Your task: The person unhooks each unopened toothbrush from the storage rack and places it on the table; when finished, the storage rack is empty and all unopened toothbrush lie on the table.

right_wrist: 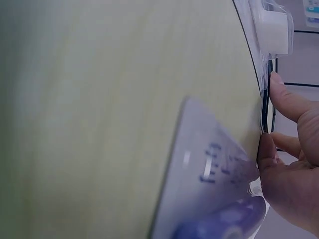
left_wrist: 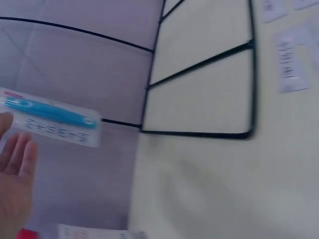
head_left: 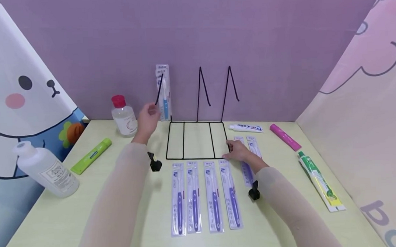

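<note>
On the left hook of a black wire rack (head_left: pixel 196 159) hangs a packaged blue toothbrush (head_left: pixel 166 106), with similar packaging layered behind it. My left hand (head_left: pixel 147 122) is beside this package; in the left wrist view its fingers (left_wrist: pixel 21 157) are fairly straight and the thumb lies at the package's edge. The rack's right front corner is pinched between thumb and fingers of my right hand (head_left: pixel 240 152). Several packaged purple toothbrushes (head_left: pixel 180 212) lie in a row before the rack. Two more purple toothbrush packages (head_left: pixel 248 173) lie partly hidden by the right hand and forearm.
Left of the rack stand a red-capped bottle (head_left: pixel 125 121) and a white bottle (head_left: pixel 49 170), near a green tube (head_left: pixel 91 156). To the right lie a white toothpaste tube (head_left: pixel 246 128), a pink tube (head_left: pixel 285 137) and a green-yellow toothpaste tube (head_left: pixel 321 180). A purple backdrop (head_left: pixel 264 50) rises behind.
</note>
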Action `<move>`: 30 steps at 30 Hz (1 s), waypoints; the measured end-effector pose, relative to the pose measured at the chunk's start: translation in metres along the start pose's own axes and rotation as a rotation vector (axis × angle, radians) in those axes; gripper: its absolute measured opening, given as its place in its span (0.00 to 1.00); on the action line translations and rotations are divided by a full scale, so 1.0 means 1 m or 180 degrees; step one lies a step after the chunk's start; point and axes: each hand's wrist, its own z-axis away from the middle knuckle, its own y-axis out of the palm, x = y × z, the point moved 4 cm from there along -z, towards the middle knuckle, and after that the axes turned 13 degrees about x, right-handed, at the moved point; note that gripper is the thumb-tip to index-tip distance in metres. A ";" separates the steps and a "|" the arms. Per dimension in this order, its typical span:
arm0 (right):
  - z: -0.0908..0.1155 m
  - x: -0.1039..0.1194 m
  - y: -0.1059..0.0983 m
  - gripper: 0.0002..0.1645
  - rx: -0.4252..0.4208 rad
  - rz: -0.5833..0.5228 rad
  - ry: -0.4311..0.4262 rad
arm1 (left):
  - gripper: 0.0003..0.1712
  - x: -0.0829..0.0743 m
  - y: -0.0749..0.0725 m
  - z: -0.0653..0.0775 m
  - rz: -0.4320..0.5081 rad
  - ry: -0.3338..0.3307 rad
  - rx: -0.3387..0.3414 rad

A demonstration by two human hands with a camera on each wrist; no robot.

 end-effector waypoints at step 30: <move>-0.003 -0.001 0.001 0.49 0.0002 0.0150 0.0077 | 0.17 -0.029 0.005 -0.024 0.0606 0.0494 -0.0297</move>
